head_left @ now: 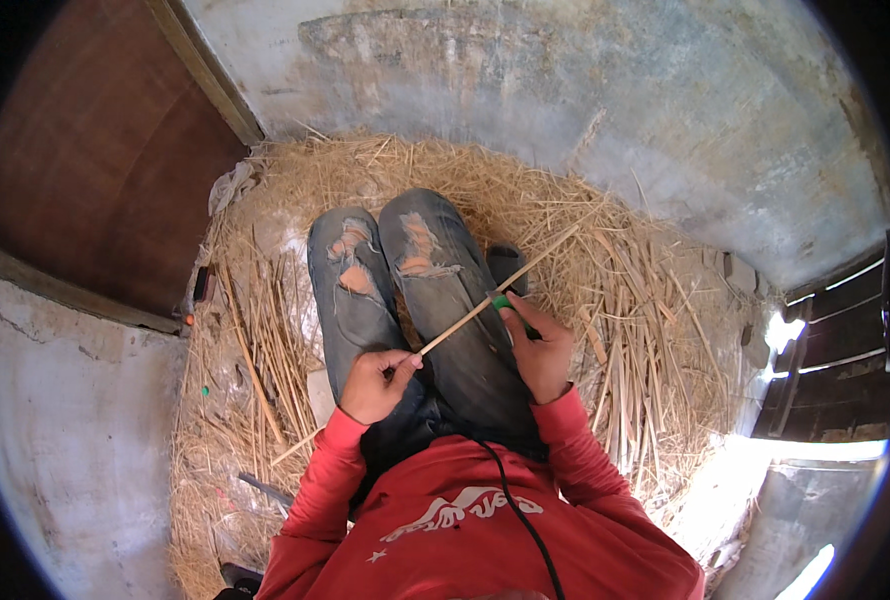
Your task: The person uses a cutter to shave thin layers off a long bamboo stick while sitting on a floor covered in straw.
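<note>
Pale tan, cane-like strip [460, 321] held slantwise above the thighs, near end toward 7 o'clock, far tip toward 1 (clock centred on the lap, 12 straight ahead). Left hand [370, 387] pinching it between thumb and fingers; right hand [542, 350] grasping a green tool [501, 300], probably a small knife, against the strip's middle. Blade edge too small to read.

Handling, as I judge it: left pinch firm, strip straight, tool at a low, even angle with light pressure. Strokes best aimed away from the left fingers; the ripped jeans [455, 345] lie directly beneath, with bare skin at the knees, so a slip could reach leg. Thin stock may flex or snap if pressed hard.

Around: loose straw [435, 160] from 11 to 2. Stick bundle [640, 370] at 3, thinner stick pile [265, 350] at 9. Dark object [506, 264] by the right knee at 1, close under the strip's far half; could catch a low swing. Another pale length [295, 449] at 8 beside the left sleeve; cannot tell if it joins the held strip. Black cord [510, 490] dangles at 5, below the hands. Stained wall [585, 90] beyond, at 12.
</note>
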Available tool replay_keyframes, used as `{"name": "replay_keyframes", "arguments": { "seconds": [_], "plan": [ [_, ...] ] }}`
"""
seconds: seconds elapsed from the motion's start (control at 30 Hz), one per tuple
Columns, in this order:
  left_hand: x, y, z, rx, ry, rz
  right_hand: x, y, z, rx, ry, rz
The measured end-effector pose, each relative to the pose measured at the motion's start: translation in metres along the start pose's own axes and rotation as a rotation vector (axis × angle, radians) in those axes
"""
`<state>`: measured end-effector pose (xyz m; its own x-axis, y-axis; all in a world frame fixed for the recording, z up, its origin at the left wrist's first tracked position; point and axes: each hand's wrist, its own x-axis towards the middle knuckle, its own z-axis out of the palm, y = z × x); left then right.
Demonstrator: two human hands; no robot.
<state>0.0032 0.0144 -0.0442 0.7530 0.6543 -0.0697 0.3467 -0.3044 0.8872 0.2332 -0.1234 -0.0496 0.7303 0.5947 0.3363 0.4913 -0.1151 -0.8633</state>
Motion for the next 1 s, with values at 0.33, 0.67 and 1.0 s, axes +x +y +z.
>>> {"name": "replay_keyframes", "arguments": {
  "seconds": [0.33,0.67,1.0],
  "plan": [
    [-0.001,0.003,0.007,0.047,0.055,0.034,-0.013,0.016,0.024,0.005,0.140,0.012],
    [0.011,0.012,0.023,-0.011,0.079,-0.018,-0.014,0.018,0.021,0.131,-0.163,-0.053],
    [0.006,0.004,0.026,0.035,0.178,0.083,-0.001,0.034,0.023,0.218,0.217,0.070]
  ]
}}
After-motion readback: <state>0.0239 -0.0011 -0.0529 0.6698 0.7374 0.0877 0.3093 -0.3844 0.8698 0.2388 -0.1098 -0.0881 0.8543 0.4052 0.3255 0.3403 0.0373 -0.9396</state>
